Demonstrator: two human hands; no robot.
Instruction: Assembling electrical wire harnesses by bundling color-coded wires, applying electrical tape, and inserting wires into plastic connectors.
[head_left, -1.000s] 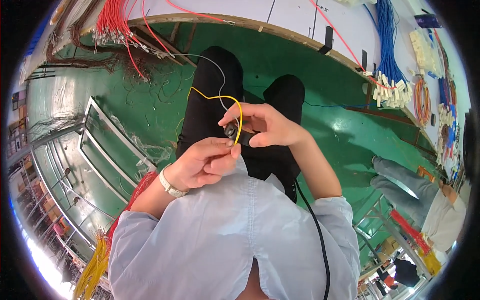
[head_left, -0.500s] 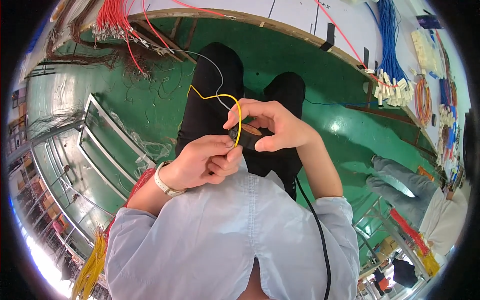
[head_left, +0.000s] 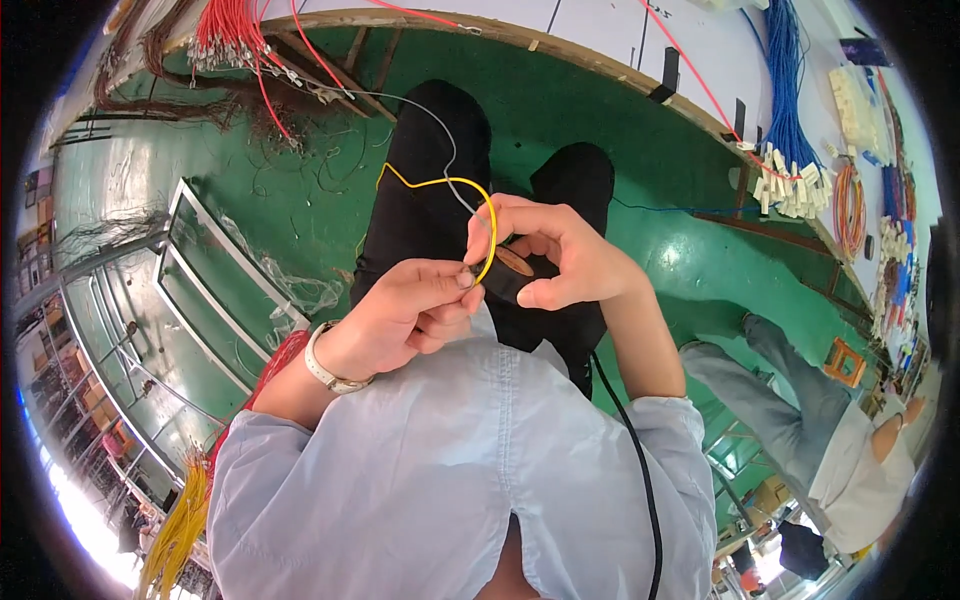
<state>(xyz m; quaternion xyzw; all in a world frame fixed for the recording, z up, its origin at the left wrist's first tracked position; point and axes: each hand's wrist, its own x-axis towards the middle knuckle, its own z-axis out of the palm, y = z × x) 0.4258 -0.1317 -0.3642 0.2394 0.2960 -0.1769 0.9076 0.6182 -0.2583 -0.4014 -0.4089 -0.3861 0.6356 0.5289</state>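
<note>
Above my lap, my left hand (head_left: 412, 305) pinches a yellow wire (head_left: 415, 184) between thumb and index finger, its other fingers curled. The wire arches over my right fingers and back across my leg. A thin grey wire (head_left: 450, 140) runs down from the table and meets the yellow one at my fingers. My right hand (head_left: 585, 260) is curled around a roll of black tape (head_left: 503, 286) with a brown core, close beside the left fingertips. The exact spot where wires and tape meet is partly hidden by the fingers.
Ahead stands a white-topped table (head_left: 590, 30) with red wires (head_left: 225, 35) hanging at left and blue wires (head_left: 787, 90) with white connectors at right. A metal frame (head_left: 210, 290) is at left, yellow wires (head_left: 180, 520) lower left. Another person's jeans (head_left: 765, 400) show at right, near a stool (head_left: 845, 362).
Both hands have shifted slightly right with the wires and tape, and the yellow loop sits further right. The other person at right has changed position, and more of the stool shows.
</note>
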